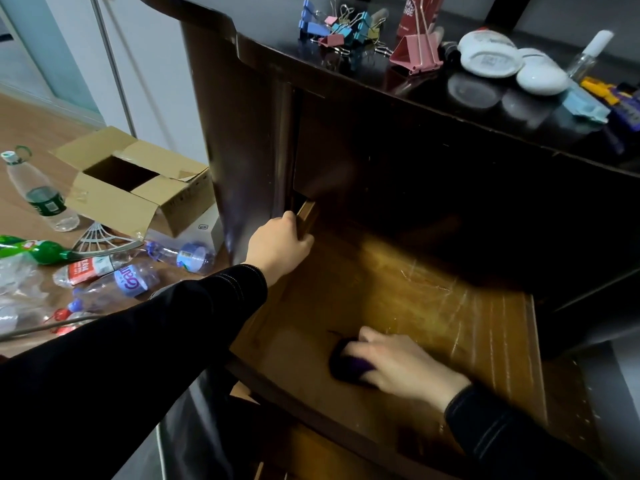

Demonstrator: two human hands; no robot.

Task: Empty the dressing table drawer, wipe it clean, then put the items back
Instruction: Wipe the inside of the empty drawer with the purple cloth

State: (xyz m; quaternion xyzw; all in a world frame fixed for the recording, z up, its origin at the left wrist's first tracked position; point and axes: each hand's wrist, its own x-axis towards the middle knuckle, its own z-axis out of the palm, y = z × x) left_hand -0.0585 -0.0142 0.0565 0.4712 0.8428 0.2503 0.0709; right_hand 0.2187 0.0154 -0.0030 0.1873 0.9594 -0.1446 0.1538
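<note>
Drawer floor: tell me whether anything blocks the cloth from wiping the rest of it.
Nothing visible does. The right hand holds the purple cloth on the drawer floor, which shows only bare scratched wood; its back is in shadow. The left hand grips the side wall, off the floor.

Floor bottle (114, 282), purple label: "Gran…". Red box (414, 12) on tabletop: partial "…NBE". Other labels unreadable.

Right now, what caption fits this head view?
Left hand grips the drawer while right hand wipes inside with a purple cloth.
</note>
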